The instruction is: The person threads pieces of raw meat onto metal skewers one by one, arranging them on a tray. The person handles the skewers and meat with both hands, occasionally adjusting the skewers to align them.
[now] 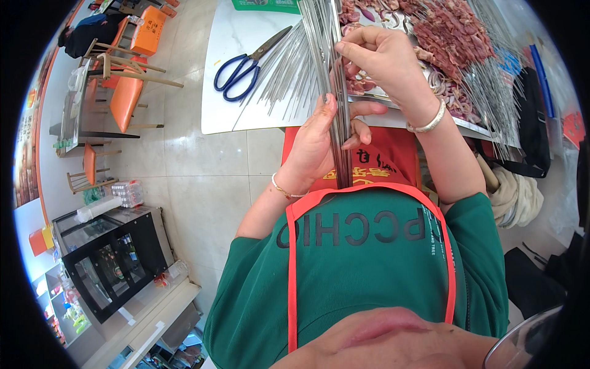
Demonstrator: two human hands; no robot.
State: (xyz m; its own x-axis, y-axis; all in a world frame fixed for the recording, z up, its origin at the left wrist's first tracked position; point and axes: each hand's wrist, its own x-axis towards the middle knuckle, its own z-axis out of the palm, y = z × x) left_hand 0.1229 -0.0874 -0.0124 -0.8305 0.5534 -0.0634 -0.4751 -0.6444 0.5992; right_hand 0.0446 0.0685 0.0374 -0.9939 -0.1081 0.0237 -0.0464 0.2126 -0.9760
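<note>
A bundle of thin metal skewers (341, 120) stands in front of my apron, with my left hand (318, 138) wrapped around its lower part. Higher up, the thumb and forefinger of my right hand (385, 60) pinch at the bundle's right edge. More metal skewers (290, 69) lie fanned out on the white table (216, 115), left of the bundle. Beyond my right hand, skewered raw meat (456, 39) is piled with its metal ends pointing towards me. Loose meat pieces (362, 85) and sliced red onion (442, 87) lie beneath and beside that hand, partly hidden by it.
Blue-handled scissors (239, 76) lie on the table's left part, blades partly over the skewers. A green package (267, 4) is at the far edge. Orange chairs (126, 101) and a glass-doored drinks cooler (115, 263) stand across the tiled floor. A black strap bag (532, 124) hangs at right.
</note>
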